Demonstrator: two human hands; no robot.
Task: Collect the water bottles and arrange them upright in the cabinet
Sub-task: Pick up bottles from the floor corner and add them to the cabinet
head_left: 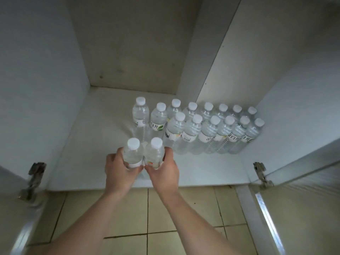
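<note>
Bottles, two, held side by side and upright above the front part of the cabinet floor (88,144). Left hand (117,172) grips the left bottle (132,153): fingers curled round its body, thumb across the label. Right hand (164,171) grips the right bottle (154,153) in the same way, fingers wrapped round the far side. Both grips closed firmly on the bottle bodies; the two bottles touch each other at the shoulder, and the thumbs nearly meet below them. White caps on both.

Stored bottles (200,126) stand upright on the cabinet floor in two rows running from centre toward the right wall (276,80). Back row eight bottles, front row six. Front row starts further right than the back row, leaving bare floor in front of the two leftmost back bottles; the held pair is just in front of that spot. Whether the held bottles rest on the floor or are above it, cannot tell.

Cabinet doors open on both sides; a hinge (261,173) shows at lower right, another (33,179) at lower left. Tiled floor (193,208) below the cabinet edge.
</note>
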